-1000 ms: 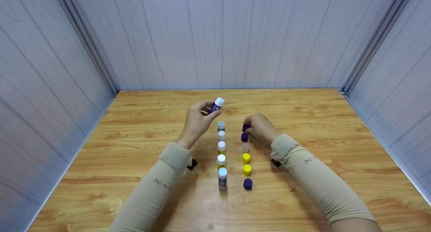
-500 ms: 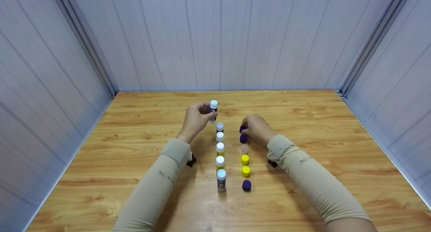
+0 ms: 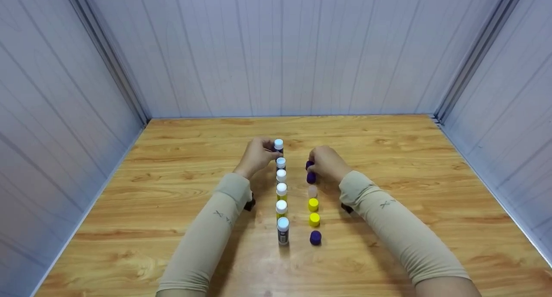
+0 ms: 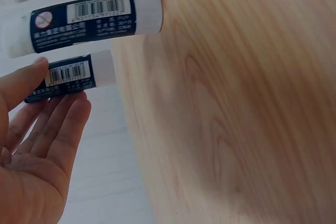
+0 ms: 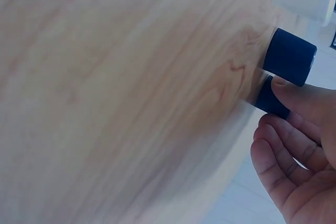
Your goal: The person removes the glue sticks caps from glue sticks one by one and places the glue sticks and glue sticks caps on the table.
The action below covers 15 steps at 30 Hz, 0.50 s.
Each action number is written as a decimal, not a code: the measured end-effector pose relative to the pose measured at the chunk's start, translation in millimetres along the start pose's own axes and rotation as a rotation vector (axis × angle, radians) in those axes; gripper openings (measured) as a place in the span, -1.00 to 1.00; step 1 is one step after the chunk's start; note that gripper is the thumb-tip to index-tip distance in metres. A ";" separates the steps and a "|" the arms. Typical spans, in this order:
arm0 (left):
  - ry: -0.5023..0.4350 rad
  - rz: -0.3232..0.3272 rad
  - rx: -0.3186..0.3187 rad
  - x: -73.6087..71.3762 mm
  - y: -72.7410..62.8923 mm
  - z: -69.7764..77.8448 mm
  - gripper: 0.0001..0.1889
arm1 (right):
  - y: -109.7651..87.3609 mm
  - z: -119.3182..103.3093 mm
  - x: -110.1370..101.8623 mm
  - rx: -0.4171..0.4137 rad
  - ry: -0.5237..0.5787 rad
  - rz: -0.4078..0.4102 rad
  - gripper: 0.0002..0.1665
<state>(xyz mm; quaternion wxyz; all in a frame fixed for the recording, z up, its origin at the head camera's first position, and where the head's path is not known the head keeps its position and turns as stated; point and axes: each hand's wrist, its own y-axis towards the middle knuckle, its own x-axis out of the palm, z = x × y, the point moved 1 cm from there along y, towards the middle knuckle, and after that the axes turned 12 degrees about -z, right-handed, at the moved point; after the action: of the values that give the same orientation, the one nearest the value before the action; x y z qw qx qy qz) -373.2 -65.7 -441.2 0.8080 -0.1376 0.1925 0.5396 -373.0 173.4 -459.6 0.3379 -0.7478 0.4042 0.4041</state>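
Note:
Capless glue sticks with white tops stand upright in a line running away from me. My left hand pinches the farthest glue stick between thumb and fingers; it is upright, its base at or close to the tabletop. Just nearer stands another dark-labelled glue stick. To the right runs a parallel line of caps. My right hand holds the farthest dark purple cap between thumb and fingertips, at table level. A second dark purple cap sits beside the thumb, followed by a pale translucent cap.
Closer to me are two yellow caps and a dark purple cap. The nearest glue stick stands left of that cap. A wood-grain table lies beneath, with pale panel walls at the back and sides.
My left hand has lowered the glue stick from a tilted, raised position to upright at the far end of the line. The right hand has stayed at the far cap.

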 end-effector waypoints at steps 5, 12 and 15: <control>0.016 -0.040 -0.019 1.4 3.0 -3.4 -0.82 | 3.5 -2.8 -0.2 -0.003 -0.011 0.000 -0.84; 0.032 -0.095 -0.055 3.0 1.8 -7.8 -0.72 | 5.6 -5.8 1.5 0.032 0.000 -0.017 -0.82; 0.023 -0.110 -0.059 3.7 0.6 -8.9 -0.68 | 5.9 -6.6 1.7 0.030 -0.039 -0.015 -0.80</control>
<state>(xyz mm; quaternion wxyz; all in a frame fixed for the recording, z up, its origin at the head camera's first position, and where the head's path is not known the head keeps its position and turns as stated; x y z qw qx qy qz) -373.9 -66.3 -450.8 0.8298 -0.1779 0.1779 0.4981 -375.4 164.7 -459.3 0.3598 -0.7376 0.3978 0.4102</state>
